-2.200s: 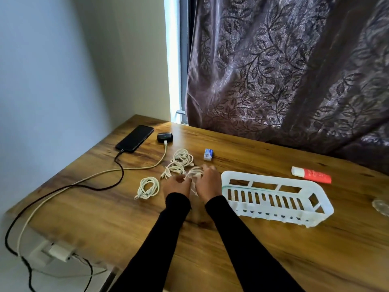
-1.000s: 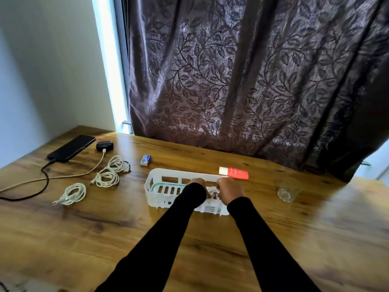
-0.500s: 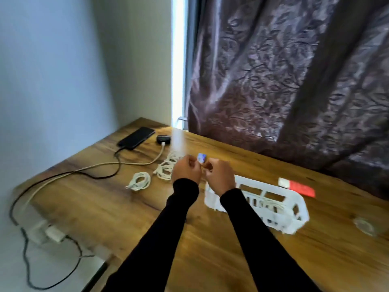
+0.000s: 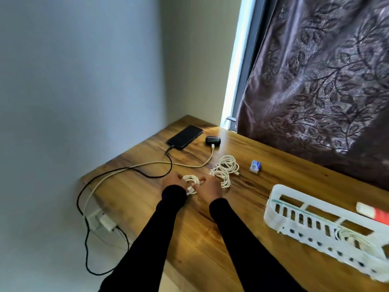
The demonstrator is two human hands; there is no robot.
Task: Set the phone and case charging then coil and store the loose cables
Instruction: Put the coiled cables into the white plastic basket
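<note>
The small coiled cream-white cable lies on the brown wood-grain table, between the two hands and just left of a larger loose bundle of cream-white cable. It looks light, soft and springy, so the loops will likely slump or spring open unless they are pinched together across the whole bunch; the best hold is probably across the coil's middle, with the plug ends tucked in. The left hand rests at the coil's left edge, fingers curled loosely onto the loops, and the right hand touches its right edge with fingers spread; neither looks clamped tight, and the view is too blurred to tell whether the coil is lifted. The black slab phone and the small black rounded charging case sit plugged in near the far corner. The white slotted plastic basket, well apart to the right, already holds one coiled white cable.
</note>
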